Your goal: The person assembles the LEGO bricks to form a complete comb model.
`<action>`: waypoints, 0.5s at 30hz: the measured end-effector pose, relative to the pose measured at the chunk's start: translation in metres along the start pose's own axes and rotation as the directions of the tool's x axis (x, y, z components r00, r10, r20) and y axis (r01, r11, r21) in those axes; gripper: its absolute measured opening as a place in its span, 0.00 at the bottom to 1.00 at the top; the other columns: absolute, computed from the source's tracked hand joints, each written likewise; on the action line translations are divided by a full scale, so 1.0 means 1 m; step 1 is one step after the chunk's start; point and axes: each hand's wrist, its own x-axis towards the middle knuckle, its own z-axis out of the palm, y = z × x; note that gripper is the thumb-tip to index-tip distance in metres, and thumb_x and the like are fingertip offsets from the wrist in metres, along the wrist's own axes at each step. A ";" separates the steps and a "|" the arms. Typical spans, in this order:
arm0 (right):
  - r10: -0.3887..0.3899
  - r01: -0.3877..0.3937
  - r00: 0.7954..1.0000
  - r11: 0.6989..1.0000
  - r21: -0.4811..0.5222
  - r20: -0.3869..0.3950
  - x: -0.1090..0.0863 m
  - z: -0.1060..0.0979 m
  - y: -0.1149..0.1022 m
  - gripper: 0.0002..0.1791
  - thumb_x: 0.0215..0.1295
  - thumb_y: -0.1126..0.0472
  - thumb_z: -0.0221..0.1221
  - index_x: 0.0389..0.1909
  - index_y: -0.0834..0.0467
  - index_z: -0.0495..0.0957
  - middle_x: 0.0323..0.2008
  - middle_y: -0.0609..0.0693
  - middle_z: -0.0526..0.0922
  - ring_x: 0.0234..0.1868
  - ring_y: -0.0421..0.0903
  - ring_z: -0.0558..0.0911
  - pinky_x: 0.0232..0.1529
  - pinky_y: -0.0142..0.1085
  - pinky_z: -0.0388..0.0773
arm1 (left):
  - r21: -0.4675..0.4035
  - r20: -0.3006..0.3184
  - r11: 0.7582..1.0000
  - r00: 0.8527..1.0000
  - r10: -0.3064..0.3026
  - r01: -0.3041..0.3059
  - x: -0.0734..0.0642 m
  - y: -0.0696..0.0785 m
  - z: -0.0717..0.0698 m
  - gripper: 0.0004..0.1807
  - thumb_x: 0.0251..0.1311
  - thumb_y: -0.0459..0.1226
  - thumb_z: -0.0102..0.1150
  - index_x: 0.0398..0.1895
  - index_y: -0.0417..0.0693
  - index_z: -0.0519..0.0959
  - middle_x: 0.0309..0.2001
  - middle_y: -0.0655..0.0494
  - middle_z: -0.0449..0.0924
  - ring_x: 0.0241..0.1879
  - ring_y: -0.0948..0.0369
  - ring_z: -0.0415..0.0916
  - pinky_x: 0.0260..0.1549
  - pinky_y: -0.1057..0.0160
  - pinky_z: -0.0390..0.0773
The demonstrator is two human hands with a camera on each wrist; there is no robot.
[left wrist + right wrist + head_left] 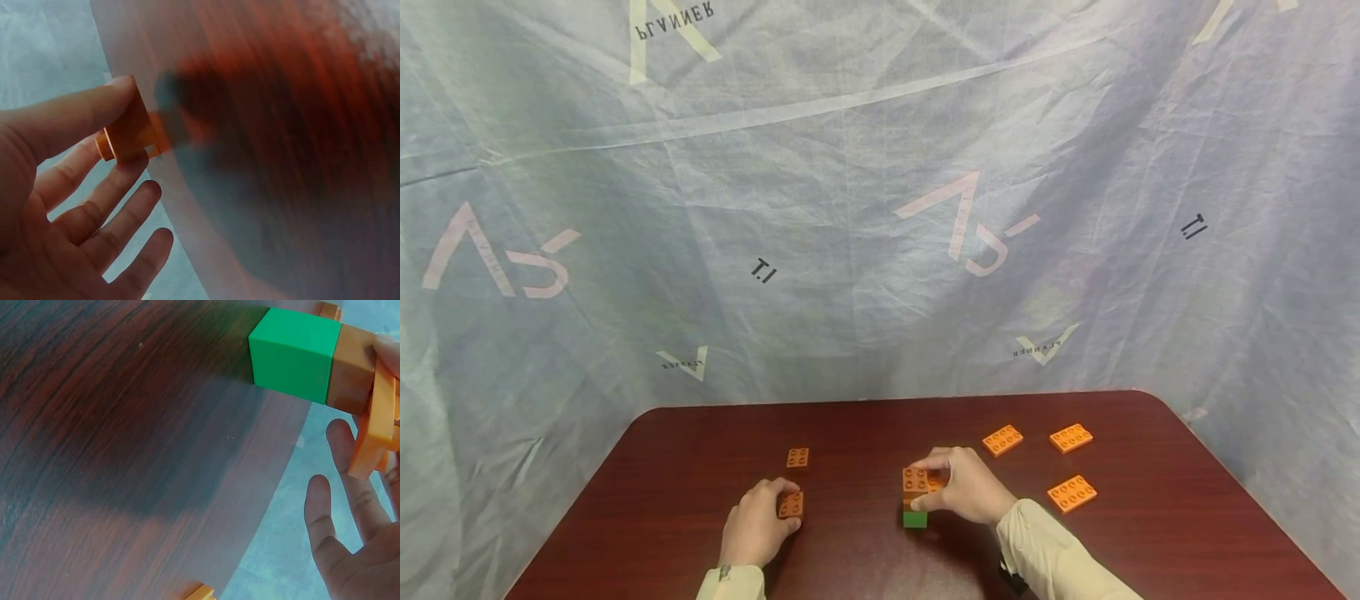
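Your left hand point(754, 523) pinches a brown square plastic brick point(791, 505); your right hand point(976, 492) grips a green-brown-orange plastic block stack point(914, 492): hold it upright.

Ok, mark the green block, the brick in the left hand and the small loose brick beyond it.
Green block point(290, 369): right wrist view, a side face.
Brick point(132, 131) in the left hand point(65, 231): left wrist view, a side face.
Small loose brick point(798, 457): head view, the studded top.

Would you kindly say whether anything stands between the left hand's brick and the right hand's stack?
Nothing visible does: only tabletop shows between the brick in the left hand and the stack in the right hand.
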 end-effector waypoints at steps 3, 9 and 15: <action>0.007 -0.007 1.000 1.000 0.005 0.001 0.000 0.000 0.000 0.21 0.50 0.60 0.78 0.48 0.56 0.88 0.38 0.43 0.84 0.35 0.42 0.81 0.35 0.34 0.80 | -0.001 0.014 1.000 1.000 -0.012 0.012 0.001 -0.002 0.002 0.22 0.45 0.33 0.81 0.46 0.47 0.85 0.45 0.42 0.82 0.37 0.45 0.82 0.37 0.41 0.80; 0.004 -0.004 1.000 1.000 0.003 -0.002 0.000 0.000 -0.001 0.22 0.50 0.60 0.78 0.48 0.57 0.88 0.36 0.43 0.84 0.34 0.41 0.81 0.34 0.33 0.80 | -0.013 0.035 0.999 0.999 -0.030 0.030 0.001 -0.003 0.004 0.23 0.44 0.32 0.81 0.46 0.46 0.85 0.42 0.44 0.82 0.34 0.48 0.81 0.35 0.42 0.80; 0.004 -0.004 1.000 1.000 0.005 0.000 -0.001 0.000 -0.002 0.24 0.50 0.60 0.78 0.50 0.59 0.87 0.36 0.43 0.83 0.32 0.40 0.80 0.33 0.33 0.80 | -0.019 0.055 0.999 0.998 -0.040 0.042 0.002 -0.006 0.006 0.23 0.44 0.32 0.81 0.47 0.46 0.85 0.42 0.44 0.82 0.35 0.48 0.82 0.35 0.42 0.80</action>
